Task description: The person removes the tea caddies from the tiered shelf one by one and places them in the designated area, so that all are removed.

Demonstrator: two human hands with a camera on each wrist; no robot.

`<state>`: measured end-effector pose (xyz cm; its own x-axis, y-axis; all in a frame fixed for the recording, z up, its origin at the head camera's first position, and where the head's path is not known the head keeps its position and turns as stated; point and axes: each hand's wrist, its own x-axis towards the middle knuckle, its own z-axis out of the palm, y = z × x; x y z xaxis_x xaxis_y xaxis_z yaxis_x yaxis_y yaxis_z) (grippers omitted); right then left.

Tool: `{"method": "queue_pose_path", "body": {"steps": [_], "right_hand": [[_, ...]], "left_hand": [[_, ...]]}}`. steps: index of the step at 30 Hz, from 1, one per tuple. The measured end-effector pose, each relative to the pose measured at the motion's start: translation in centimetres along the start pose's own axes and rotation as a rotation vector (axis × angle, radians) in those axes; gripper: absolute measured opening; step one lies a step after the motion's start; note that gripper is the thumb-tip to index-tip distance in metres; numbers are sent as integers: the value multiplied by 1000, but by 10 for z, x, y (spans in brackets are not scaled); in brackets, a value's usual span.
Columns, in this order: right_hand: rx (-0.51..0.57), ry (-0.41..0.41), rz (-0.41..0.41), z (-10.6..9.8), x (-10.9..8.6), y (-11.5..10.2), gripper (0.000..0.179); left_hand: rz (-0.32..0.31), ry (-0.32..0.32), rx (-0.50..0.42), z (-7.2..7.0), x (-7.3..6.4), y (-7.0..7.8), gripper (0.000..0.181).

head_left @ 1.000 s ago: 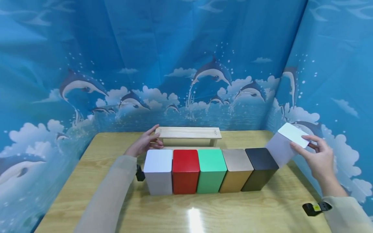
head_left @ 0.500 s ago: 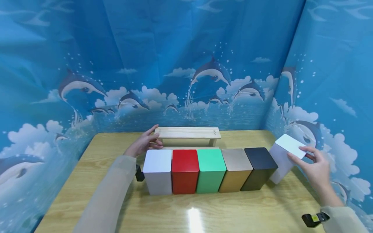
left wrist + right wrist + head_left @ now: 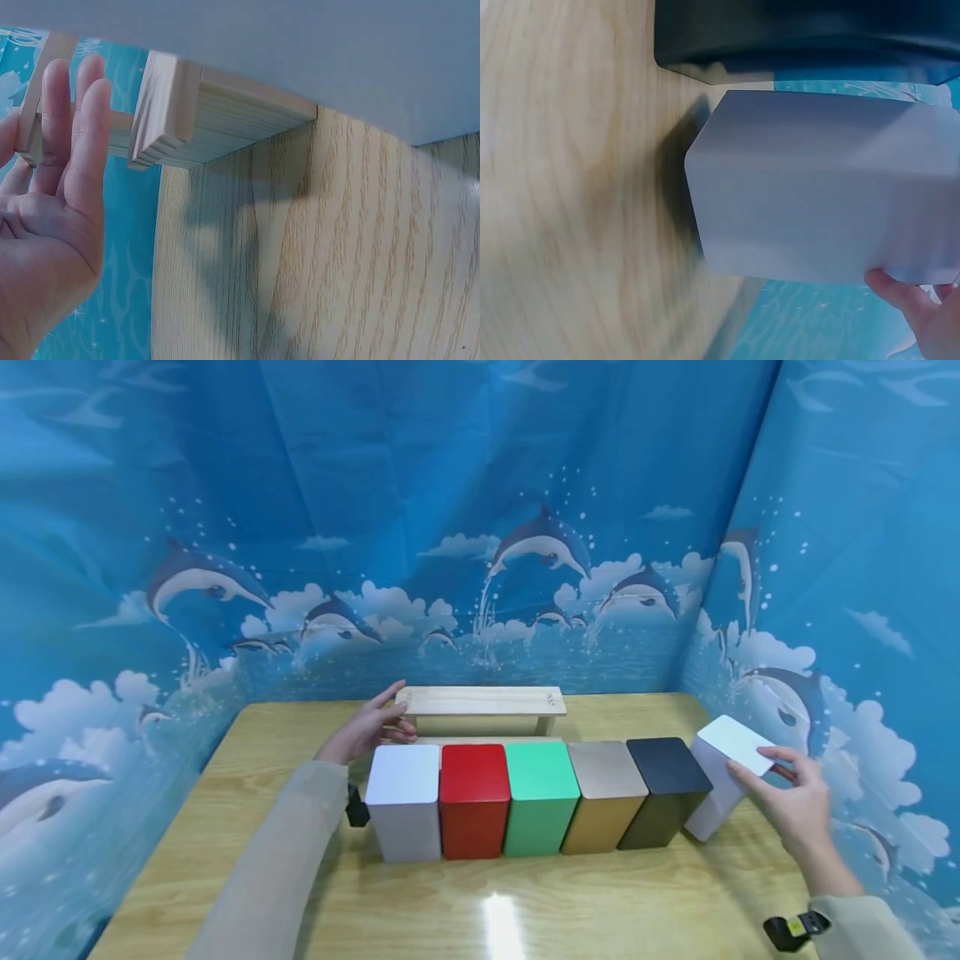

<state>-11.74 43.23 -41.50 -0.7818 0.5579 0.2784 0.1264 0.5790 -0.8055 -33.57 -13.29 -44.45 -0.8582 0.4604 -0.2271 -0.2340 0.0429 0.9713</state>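
At the right end of the row, my right hand (image 3: 795,797) pinches the top of a tall white block (image 3: 735,743) between thumb and fingers. The block leans, its foot low over the table beside the black block (image 3: 667,764); whether it touches the table I cannot tell. In the right wrist view the thumb presses the side of the white block (image 3: 817,202). My left hand (image 3: 371,727) holds the left end of a pale wooden rack (image 3: 480,700), its fingers nearly straight on either side of the board. The rack's lower part hides behind the row.
Left of the black block stand a tan block (image 3: 607,768), a green block (image 3: 542,768), a red block (image 3: 475,772) and another white block (image 3: 405,774), close together on the wooden table (image 3: 420,910). Blue dolphin-print curtains (image 3: 450,527) enclose the back and sides.
My right hand has lowered the white block and shifted it left, bringing its foot down near the black block. The left hand stays at the rack.
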Motion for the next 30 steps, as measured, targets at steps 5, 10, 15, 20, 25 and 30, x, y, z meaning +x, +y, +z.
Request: {"method": "queue_pose_path", "body": {"steps": [5, 10, 15, 20, 25, 30], "right_hand": [[16, 6, 12, 5, -7, 5, 43], [18, -2, -1, 7, -12, 5, 45], [39, -64, -88, 9, -12, 5, 46], [119, -101, -154, 11, -10, 4, 42], [462, -160, -200, 8, -15, 10, 33], [683, -179, -188, 6, -21, 11, 32]], "left_hand": [[-19, 31, 14, 0, 6, -6, 62], [-35, 33, 19, 0, 8, -6, 65], [-32, 49, 11, -1, 8, -4, 65], [-32, 50, -11, -5, 6, -3, 66], [-48, 41, -31, -5, 6, -4, 67], [-34, 32, -20, -3, 5, -3, 64]]}}
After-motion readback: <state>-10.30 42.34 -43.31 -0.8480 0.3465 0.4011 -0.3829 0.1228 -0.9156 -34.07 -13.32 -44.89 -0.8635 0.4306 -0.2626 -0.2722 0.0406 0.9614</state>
